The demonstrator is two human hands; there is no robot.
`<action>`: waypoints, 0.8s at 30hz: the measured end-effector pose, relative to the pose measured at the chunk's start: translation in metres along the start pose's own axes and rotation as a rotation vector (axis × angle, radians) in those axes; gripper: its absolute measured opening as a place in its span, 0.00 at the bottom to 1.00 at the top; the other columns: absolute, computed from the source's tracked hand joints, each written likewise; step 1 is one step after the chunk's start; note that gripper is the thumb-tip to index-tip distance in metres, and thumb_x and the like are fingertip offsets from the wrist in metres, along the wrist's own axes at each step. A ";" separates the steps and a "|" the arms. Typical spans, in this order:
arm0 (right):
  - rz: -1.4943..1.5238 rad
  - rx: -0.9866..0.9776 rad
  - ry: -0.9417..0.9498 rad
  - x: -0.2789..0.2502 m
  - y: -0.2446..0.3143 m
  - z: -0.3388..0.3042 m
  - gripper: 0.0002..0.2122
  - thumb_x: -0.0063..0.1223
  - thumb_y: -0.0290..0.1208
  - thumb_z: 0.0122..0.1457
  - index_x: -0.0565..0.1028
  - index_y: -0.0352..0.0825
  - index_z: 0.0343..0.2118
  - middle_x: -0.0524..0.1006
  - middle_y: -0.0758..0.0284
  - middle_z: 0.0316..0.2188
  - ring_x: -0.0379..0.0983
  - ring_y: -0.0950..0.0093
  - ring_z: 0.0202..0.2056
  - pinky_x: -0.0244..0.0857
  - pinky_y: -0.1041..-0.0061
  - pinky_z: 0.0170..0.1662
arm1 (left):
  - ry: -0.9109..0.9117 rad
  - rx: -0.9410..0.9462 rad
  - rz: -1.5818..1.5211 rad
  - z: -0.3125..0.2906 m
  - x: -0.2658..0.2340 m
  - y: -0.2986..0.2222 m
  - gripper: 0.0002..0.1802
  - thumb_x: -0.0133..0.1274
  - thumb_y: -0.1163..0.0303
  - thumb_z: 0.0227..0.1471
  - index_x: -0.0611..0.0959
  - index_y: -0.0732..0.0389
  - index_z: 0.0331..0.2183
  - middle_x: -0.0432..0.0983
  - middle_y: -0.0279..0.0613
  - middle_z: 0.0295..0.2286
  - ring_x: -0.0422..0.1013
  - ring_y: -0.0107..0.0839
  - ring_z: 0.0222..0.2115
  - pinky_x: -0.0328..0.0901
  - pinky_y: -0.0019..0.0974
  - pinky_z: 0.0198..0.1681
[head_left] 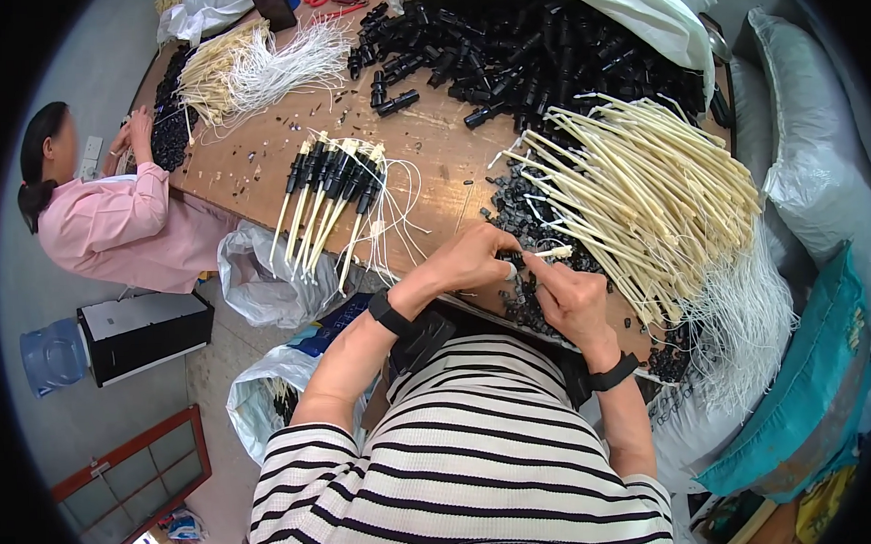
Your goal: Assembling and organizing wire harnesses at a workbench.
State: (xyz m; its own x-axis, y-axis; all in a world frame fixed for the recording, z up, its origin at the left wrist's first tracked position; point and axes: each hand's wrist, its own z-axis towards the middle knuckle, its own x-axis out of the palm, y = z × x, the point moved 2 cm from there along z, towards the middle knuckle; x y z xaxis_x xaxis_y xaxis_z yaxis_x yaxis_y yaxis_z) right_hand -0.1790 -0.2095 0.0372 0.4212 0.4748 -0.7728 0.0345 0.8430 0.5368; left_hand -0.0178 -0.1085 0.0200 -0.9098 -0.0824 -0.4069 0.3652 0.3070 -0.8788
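My left hand and my right hand meet at the table's front edge, fingertips pinched together. From between the fingertips a short cream-coloured piece sticks out to the right, by my right forefinger. What my left fingers pinch is mostly hidden. Small black plastic pieces lie scattered around and beneath both hands. Right of them spreads a big pile of thin cream sticks with white strings. To the left lies a row of cream sticks fitted with black sleeves, their white strings trailing toward my left hand.
Black tubular connectors are heaped at the back, under white sheeting. Farther left is another bundle of cream sticks. A person in pink works at the table's left end. Open white bags stand below the edge; filled sacks line the right.
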 end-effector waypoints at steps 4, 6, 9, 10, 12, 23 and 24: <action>0.397 0.284 -0.098 0.009 -0.001 0.009 0.10 0.59 0.22 0.48 0.81 0.35 0.36 0.73 0.65 0.15 0.69 0.74 0.15 0.61 0.76 0.20 | -0.134 0.087 0.127 -0.008 0.005 -0.009 0.17 0.52 0.73 0.35 0.83 0.64 0.34 0.74 0.55 0.20 0.73 0.46 0.22 0.66 0.42 0.29; 0.684 0.630 0.007 0.011 -0.004 0.008 0.03 0.60 0.22 0.50 0.78 0.32 0.29 0.66 0.74 0.12 0.58 0.86 0.15 0.52 0.82 0.19 | -0.162 0.110 0.176 -0.012 0.009 -0.011 0.16 0.53 0.73 0.35 0.83 0.63 0.32 0.74 0.54 0.19 0.73 0.48 0.23 0.66 0.44 0.30; 0.695 0.670 0.142 0.020 -0.009 0.012 0.06 0.60 0.21 0.49 0.77 0.31 0.31 0.66 0.77 0.13 0.57 0.88 0.17 0.50 0.84 0.20 | -0.207 0.193 0.475 -0.023 0.012 -0.013 0.13 0.55 0.73 0.36 0.81 0.62 0.31 0.75 0.53 0.22 0.74 0.50 0.27 0.68 0.47 0.31; 0.642 0.636 0.135 0.021 -0.005 0.015 0.09 0.60 0.21 0.49 0.77 0.32 0.35 0.67 0.75 0.15 0.59 0.87 0.18 0.52 0.84 0.21 | -0.213 0.185 0.480 -0.026 0.010 -0.014 0.13 0.55 0.73 0.36 0.81 0.62 0.31 0.75 0.53 0.22 0.74 0.50 0.27 0.68 0.47 0.31; 0.596 0.593 0.131 0.020 0.008 0.023 0.12 0.60 0.21 0.49 0.77 0.32 0.38 0.69 0.74 0.16 0.60 0.86 0.18 0.54 0.84 0.21 | -0.318 0.196 0.408 -0.032 0.000 -0.016 0.13 0.54 0.73 0.36 0.81 0.62 0.31 0.77 0.51 0.24 0.74 0.50 0.27 0.68 0.47 0.31; 0.088 0.067 0.009 0.013 0.023 0.034 0.19 0.62 0.27 0.47 0.76 0.33 0.45 0.76 0.57 0.44 0.74 0.60 0.44 0.68 0.67 0.47 | -1.178 -0.118 1.178 -0.082 -0.133 0.040 0.19 0.56 0.70 0.38 0.80 0.60 0.38 0.75 0.45 0.40 0.68 0.41 0.46 0.60 0.45 0.52; 0.080 0.111 0.078 0.014 0.025 0.034 0.19 0.61 0.27 0.47 0.76 0.32 0.44 0.77 0.57 0.44 0.75 0.60 0.44 0.68 0.69 0.48 | -1.172 -0.113 1.173 -0.075 -0.130 0.041 0.19 0.56 0.70 0.38 0.80 0.60 0.38 0.75 0.45 0.40 0.68 0.41 0.46 0.60 0.45 0.52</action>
State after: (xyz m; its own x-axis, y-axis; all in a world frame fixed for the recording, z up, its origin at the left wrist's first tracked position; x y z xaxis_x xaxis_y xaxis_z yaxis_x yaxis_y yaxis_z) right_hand -0.1415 -0.1904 0.0510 0.3546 0.5613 -0.7478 0.1051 0.7708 0.6284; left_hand 0.1009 -0.0141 0.0561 0.4825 -0.3774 -0.7904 0.6362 0.7713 0.0201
